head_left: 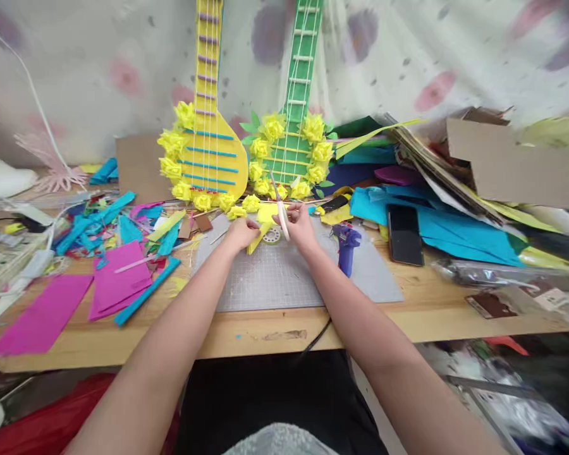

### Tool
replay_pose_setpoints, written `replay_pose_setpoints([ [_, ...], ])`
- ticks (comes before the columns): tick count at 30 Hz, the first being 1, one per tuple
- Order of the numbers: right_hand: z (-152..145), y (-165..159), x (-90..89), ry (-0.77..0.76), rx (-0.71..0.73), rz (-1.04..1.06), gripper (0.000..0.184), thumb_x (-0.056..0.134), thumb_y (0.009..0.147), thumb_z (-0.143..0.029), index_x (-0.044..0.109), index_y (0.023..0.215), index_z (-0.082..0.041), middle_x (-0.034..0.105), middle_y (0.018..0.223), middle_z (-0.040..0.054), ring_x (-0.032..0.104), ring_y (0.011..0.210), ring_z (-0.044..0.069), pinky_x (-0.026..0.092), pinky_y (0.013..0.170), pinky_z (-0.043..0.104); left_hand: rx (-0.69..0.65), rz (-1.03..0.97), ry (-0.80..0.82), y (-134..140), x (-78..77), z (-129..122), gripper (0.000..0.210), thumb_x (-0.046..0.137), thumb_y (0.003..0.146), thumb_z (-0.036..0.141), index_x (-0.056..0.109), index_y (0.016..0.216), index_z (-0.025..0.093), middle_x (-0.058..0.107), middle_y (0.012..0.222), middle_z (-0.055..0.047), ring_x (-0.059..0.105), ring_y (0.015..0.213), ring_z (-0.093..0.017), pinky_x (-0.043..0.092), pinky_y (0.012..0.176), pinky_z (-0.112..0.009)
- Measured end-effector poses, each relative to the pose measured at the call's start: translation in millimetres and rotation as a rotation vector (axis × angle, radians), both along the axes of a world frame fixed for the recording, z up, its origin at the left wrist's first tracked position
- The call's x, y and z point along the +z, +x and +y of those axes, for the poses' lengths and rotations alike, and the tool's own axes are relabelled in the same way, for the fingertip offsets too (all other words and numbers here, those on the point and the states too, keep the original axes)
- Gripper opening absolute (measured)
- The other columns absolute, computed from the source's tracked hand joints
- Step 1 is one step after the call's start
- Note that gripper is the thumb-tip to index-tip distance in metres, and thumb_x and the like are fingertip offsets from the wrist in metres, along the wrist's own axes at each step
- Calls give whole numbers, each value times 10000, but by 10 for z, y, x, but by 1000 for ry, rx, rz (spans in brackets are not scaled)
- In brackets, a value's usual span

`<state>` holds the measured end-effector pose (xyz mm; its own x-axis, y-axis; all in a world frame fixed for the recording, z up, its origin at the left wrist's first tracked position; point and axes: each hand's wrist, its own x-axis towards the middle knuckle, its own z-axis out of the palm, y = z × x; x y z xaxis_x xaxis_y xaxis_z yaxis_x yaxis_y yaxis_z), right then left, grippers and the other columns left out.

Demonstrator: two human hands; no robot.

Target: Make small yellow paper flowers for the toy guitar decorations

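Between the fingers of my left hand (pixel 240 234) is a folded strip of yellow crepe paper (pixel 260 239). My right hand (pixel 299 225) is closed around white-handled scissors (pixel 283 219), their blades pointing up and away from me. Both hands are over the grey cutting mat (pixel 270 284), and a round stencil shape (pixel 272 236) shows between them. Just beyond them several yellow paper flowers (pixel 251 203) lie at the base of a yellow cardboard guitar (pixel 218 151). A green cardboard guitar (pixel 291 151), also trimmed with yellow flowers, stands to its right.
A purple glue gun (pixel 346 248) rests on the mat at right, near a phone (pixel 404 234). Blue crepe paper (pixel 455 230) and stacked cardboard (pixel 507 158) crowd the right side. Magenta sheets (pixel 45 314), a blue strip (pixel 146 291) and coloured scraps (pixel 109 230) lie at left.
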<state>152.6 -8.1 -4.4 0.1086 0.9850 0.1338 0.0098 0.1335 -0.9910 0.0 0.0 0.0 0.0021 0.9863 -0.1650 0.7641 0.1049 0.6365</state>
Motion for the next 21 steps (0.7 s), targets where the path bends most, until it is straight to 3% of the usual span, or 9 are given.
replay_pose_setpoints([
  [3, -11, -42, 1, -64, -25, -127, 457, 660, 526, -450, 382, 801, -214, 569, 652, -44, 511, 557, 101, 390, 547, 237, 19, 89, 59, 72, 57, -94, 451, 677, 611, 406, 580, 962, 140, 651, 937, -96, 602, 855, -214, 432, 707, -282],
  [5, -29, -50, 9, -99, -46, -254, 404, 646, 543, -445, 416, 773, -206, 573, 653, -31, 520, 577, 113, 387, 555, 244, 16, 190, 121, 118, 90, -160, 480, 683, 600, 416, 572, 984, 150, 635, 997, -117, 591, 904, -238, 427, 735, -301],
  [11, -106, -10, 28, -119, -12, -579, 282, 607, 593, -380, 444, 751, -212, 604, 666, -32, 526, 600, 126, 364, 578, 249, 35, 275, 229, 139, 107, -276, 204, 530, 721, 257, 616, 883, 168, 656, 940, -115, 596, 901, -250, 422, 736, -315],
  [14, -125, -21, 15, -100, 55, -593, 319, 601, 603, -396, 407, 788, -223, 619, 698, -37, 530, 605, 123, 362, 590, 250, 95, 129, 260, 60, 37, -244, 192, 501, 722, 220, 643, 844, 175, 673, 891, -92, 607, 870, -235, 425, 742, -309],
  [21, -161, -165, -61, -83, 116, -558, 515, 649, 526, -401, 311, 877, -236, 593, 740, -37, 528, 621, 129, 373, 591, 255, 344, -574, 133, -64, -98, -153, 161, 563, 664, 176, 651, 796, 146, 675, 853, -69, 623, 781, -175, 459, 686, -254],
])
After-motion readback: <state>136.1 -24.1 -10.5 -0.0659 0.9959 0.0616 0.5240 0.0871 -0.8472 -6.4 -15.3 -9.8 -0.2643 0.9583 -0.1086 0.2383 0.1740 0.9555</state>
